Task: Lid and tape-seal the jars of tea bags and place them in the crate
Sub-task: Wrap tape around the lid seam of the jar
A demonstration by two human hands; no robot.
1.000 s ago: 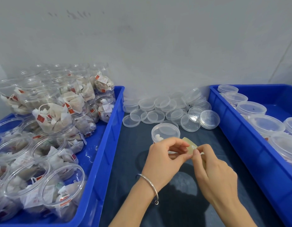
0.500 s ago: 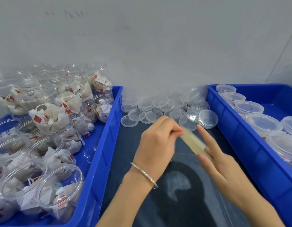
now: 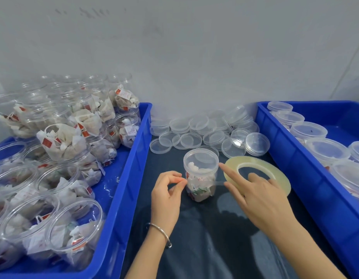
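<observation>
Centrally, a dark blue-grey counter (image 3: pixel 204 248) runs between two big plastic bins, and the small clear lidded jar of tea bags (image 3: pixel 200 176) standing upright on it serves as landmark. Left of that jar sits the large blue plastic crate (image 3: pixel 122 198) crowded with open clear jars of tea bags (image 3: pixel 59 143), some stacked and some lying on their sides. Right of the jar stands a second blue plastic crate (image 3: pixel 295 158) holding lidded clear jars (image 3: pixel 327 150) in a row. Behind the jar, against the pale wall, lies a heap of loose clear round lids (image 3: pixel 206 131). Just right of the jar, a flat wide roll of clear yellowish tape (image 3: pixel 275 170) is tilted up in the right hand (image 3: pixel 261 198), whose fingers curl through the roll's hole while the straight forefinger touches the jar's lid edge. A thin strip of tape (image 3: pixel 217 182) stretches from the roll across the jar's front. Immediately left of the jar, the left hand (image 3: pixel 166 198), a thin metal bangle (image 3: pixel 160 233) on its wrist, pinches the strip's free end between thumb and forefinger.
</observation>
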